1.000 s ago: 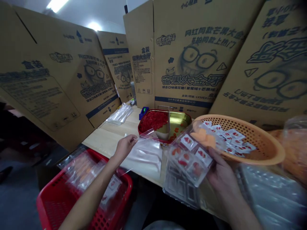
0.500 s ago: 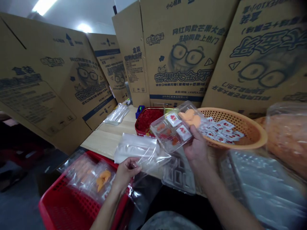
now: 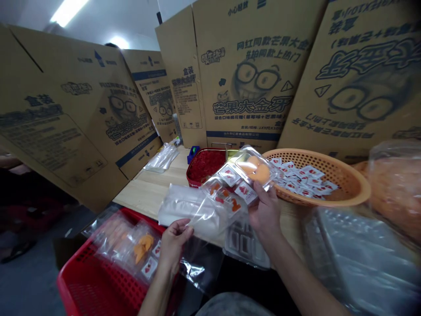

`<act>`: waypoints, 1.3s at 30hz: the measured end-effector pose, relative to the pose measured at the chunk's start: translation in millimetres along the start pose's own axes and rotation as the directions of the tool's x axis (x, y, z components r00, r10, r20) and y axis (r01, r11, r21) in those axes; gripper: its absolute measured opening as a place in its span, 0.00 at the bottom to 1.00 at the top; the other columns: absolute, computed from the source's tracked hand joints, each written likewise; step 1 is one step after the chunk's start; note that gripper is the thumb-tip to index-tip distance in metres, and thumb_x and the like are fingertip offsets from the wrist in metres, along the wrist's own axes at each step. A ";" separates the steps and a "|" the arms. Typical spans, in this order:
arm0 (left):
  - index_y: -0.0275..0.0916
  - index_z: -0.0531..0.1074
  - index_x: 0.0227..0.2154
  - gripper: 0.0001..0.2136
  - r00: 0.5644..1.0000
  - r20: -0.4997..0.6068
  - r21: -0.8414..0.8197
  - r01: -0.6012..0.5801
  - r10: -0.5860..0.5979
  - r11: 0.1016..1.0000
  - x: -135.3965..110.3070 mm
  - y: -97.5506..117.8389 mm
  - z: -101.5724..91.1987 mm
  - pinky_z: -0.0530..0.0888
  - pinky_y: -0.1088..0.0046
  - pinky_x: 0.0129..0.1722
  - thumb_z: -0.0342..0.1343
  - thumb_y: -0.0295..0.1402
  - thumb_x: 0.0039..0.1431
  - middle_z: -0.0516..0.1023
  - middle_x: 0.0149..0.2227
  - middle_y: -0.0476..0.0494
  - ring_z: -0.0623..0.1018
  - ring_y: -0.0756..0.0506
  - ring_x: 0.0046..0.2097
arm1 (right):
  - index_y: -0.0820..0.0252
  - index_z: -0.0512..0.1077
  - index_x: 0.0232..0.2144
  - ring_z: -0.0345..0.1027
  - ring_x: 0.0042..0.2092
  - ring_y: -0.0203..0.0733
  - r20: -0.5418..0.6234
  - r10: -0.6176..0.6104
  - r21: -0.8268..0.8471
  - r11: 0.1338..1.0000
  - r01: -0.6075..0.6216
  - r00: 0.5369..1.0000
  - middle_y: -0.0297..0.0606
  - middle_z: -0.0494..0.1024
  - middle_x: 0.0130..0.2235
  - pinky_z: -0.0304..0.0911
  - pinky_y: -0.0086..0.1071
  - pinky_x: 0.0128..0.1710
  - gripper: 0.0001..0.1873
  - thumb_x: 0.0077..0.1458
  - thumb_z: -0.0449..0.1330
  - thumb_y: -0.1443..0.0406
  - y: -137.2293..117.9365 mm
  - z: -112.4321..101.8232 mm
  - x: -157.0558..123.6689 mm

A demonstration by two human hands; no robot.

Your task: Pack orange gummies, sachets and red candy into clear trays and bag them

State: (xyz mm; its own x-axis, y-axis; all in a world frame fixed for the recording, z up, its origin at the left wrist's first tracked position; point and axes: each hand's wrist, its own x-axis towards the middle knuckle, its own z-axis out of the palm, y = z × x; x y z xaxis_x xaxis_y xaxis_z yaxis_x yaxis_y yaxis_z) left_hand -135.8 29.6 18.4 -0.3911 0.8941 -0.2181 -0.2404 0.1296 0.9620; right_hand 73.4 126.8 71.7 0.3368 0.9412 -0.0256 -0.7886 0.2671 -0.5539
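Note:
My right hand grips a clear plastic tray by its right edge, tilted above the table. Orange candies fill its upper compartment; two white sachets and small red and orange pieces lie in the others. My left hand pinches the edge of a clear plastic bag, whose film reaches over the tray's lower left end. How far the tray is inside the bag is hard to make out. Below the tray lies an empty clear tray.
An orange basket of white sachets stands at right, beside stacked clear trays. A red tin sits behind the bags. At lower left, a red basket holds packed bags. Cardboard boxes wall the back.
The tray has moved slightly down and left, its lower end now under the bag's film. My left hand stays nearly in place, holding the bag.

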 end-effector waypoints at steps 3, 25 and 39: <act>0.35 0.75 0.30 0.18 0.999 -0.013 -0.091 0.048 -0.049 0.995 -2.1 -1.3 1.8 0.70 0.78 0.30 0.69 0.34 0.32 0.74 0.22 0.50 0.73 0.53 0.26 | 0.55 0.71 0.35 0.72 0.37 0.35 0.049 0.038 -0.057 0.998 -0.035 0.998 0.28 0.78 0.35 0.69 0.30 0.38 0.15 0.40 0.66 0.68 -2.1 -4.8 1.0; 0.33 0.75 0.30 0.12 0.900 0.385 0.016 0.213 -0.203 0.977 -4.7 28.2 20.5 0.70 0.76 0.29 0.63 0.36 0.45 0.76 0.27 0.44 0.74 0.50 0.28 | 0.59 0.74 0.33 0.73 0.35 0.44 0.174 0.598 -0.446 0.756 -0.478 0.783 0.37 0.79 0.32 0.67 0.36 0.38 0.15 0.37 0.66 0.66 4.7 -7.4 -10.2; 0.38 0.72 0.42 0.17 0.785 0.544 0.014 0.343 -0.295 0.939 -3.6 37.4 8.5 0.75 0.65 0.34 0.61 0.35 0.48 0.78 0.38 0.39 0.78 0.42 0.36 | 0.61 0.74 0.27 0.73 0.29 0.41 0.080 0.637 -0.360 0.735 -0.574 0.766 0.37 0.79 0.28 0.70 0.34 0.32 0.10 0.36 0.67 0.70 11.9 -4.8 -5.0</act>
State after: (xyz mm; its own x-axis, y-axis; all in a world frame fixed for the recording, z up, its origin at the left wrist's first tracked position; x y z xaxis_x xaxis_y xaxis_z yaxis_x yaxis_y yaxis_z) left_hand -135.9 34.8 56.5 0.2471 0.8973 -0.3657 -0.3475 0.4344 0.8310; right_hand 64.8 124.3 61.2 -0.2857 0.9082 -0.3060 -0.5878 -0.4182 -0.6925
